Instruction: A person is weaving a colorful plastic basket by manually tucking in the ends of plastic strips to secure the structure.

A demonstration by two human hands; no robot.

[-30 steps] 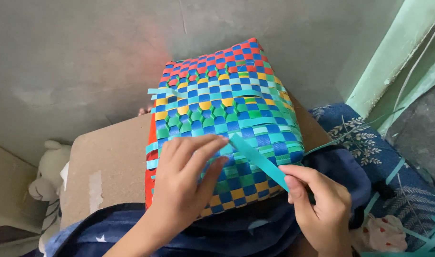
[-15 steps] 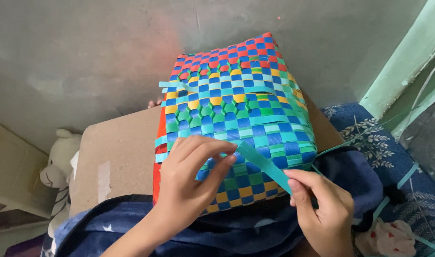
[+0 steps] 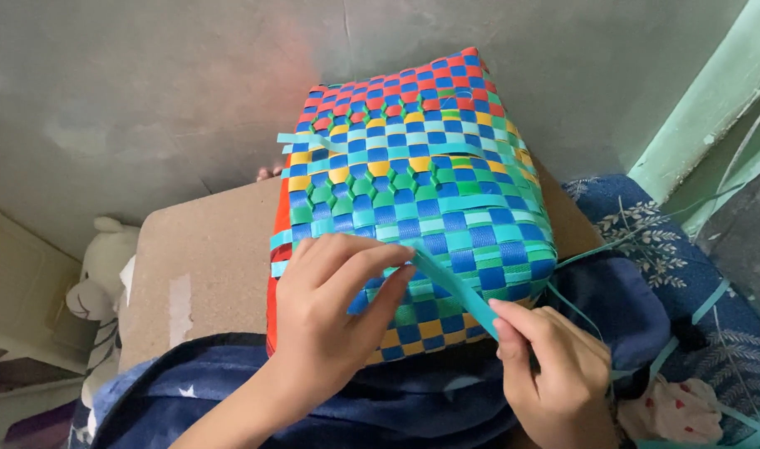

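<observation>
Grey plastered wall is filling the background, with a pale green door frame (image 3: 712, 108) standing at the right. Below it, a brown board tabletop (image 3: 205, 258) is carrying a woven basket (image 3: 413, 183) of blue, teal, green, yellow and red plastic strips, which is lying on its side against the person's lap. The left hand (image 3: 334, 320) is pressing flat on the weave near its lower edge, fingers spread and touching the strips. The right hand (image 3: 550, 374) is holding a loose teal strip (image 3: 455, 287), its grip pinched together on the strip's free end, while the other end is running under the left fingertips. A white stuffed toy (image 3: 101, 287) is sitting left of the tabletop. Dark blue patterned fabric (image 3: 687, 283) is lying at the right.
</observation>
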